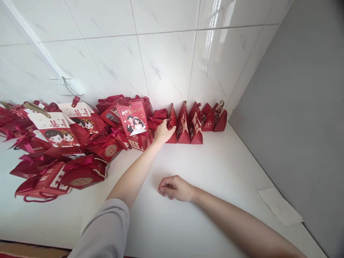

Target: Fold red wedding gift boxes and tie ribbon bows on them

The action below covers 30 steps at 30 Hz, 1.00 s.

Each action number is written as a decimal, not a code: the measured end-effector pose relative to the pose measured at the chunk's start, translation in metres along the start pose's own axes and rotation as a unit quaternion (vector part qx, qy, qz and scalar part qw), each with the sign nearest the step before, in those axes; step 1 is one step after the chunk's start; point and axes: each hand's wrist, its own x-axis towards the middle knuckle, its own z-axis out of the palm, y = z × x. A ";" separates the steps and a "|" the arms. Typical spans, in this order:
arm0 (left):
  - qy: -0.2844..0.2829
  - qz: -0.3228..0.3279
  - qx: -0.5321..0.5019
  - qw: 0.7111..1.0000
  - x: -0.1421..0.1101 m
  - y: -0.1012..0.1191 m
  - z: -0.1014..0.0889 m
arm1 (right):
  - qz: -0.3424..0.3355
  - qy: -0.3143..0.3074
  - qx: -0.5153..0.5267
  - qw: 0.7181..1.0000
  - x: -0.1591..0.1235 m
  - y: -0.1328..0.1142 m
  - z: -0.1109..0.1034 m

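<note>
My left hand (164,132) reaches to the back of the white counter, thumb and fingers closed on a red triangular gift box (172,120) at the left end of a row. Beside it stand a second triangular gift box (183,129) and a third (196,129), narrow ends facing me. Farther right, two more red boxes (214,120) stand against the wall. My right hand (177,188) rests over the counter nearer to me, fingers loosely curled in with nothing visible in them. Just left of my left hand, a red card box (133,120) shows a cartoon wedding couple.
A heap of red gift boxes (83,172) with ribbons and cord handles covers the counter's left side. Behind are white wall tiles (166,53) and a socket (67,87) with a cable. A grey panel (295,107) bounds the right, near a white paper (279,206).
</note>
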 end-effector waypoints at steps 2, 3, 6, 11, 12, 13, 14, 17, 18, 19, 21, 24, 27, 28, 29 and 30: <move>0.004 -0.012 0.009 1.000 0.000 -0.008 -0.005 | -0.004 -0.002 -0.005 1.000 0.000 0.001 -0.001; 0.009 -0.017 0.010 1.000 -0.002 -0.013 -0.009 | -0.003 -0.003 -0.007 1.000 0.000 0.002 -0.002; 0.015 -0.024 0.006 1.000 -0.020 -0.027 -0.024 | 0.003 -0.007 -0.011 1.000 0.001 0.005 -0.002; -0.019 -0.012 -0.117 0.993 -0.060 -0.058 -0.039 | -0.093 0.033 -0.111 0.989 -0.002 0.007 -0.001; -0.025 -0.012 -0.163 0.986 -0.068 -0.064 -0.037 | -0.142 0.069 -0.151 0.976 -0.004 0.006 -0.001; -0.029 -0.017 -0.208 0.977 -0.076 -0.071 -0.035 | -0.193 0.114 -0.186 0.957 -0.005 0.005 -0.001; -0.034 -0.027 -0.248 0.968 -0.083 -0.076 -0.032 | -0.239 0.162 -0.215 0.933 -0.007 0.005 -0.002; -0.062 -0.060 -0.318 0.944 -0.101 -0.085 -0.021 | -0.324 0.315 -0.266 0.852 -0.011 0.006 -0.007; -0.083 -0.059 -0.319 0.942 -0.105 -0.086 -0.018 | -0.333 0.369 -0.278 0.822 -0.011 0.007 -0.009; -0.112 -0.050 -0.310 0.943 -0.109 -0.085 -0.016 | -0.332 0.419 -0.286 0.795 -0.011 0.008 -0.011; -0.174 -0.016 -0.276 0.945 -0.114 -0.081 -0.015 | -0.311 0.488 -0.281 0.766 -0.010 0.010 -0.016; -0.214 0.022 -0.236 0.948 -0.119 -0.073 -0.016 | -0.249 0.503 -0.211 0.800 -0.005 0.013 -0.025; -0.159 -0.010 -0.238 0.958 -0.125 -0.068 -0.016 | -0.172 0.458 -0.061 0.870 0.003 0.016 -0.036; -0.132 -0.028 -0.240 0.961 -0.128 -0.066 -0.015 | -0.148 0.428 -0.011 0.891 0.005 0.017 -0.039; -0.106 -0.042 -0.238 0.964 -0.130 -0.065 -0.014 | -0.128 0.397 0.027 0.908 0.007 0.018 -0.043; -0.082 -0.051 -0.233 0.968 -0.133 -0.064 -0.012 | -0.112 0.372 0.050 0.920 0.008 0.019 -0.045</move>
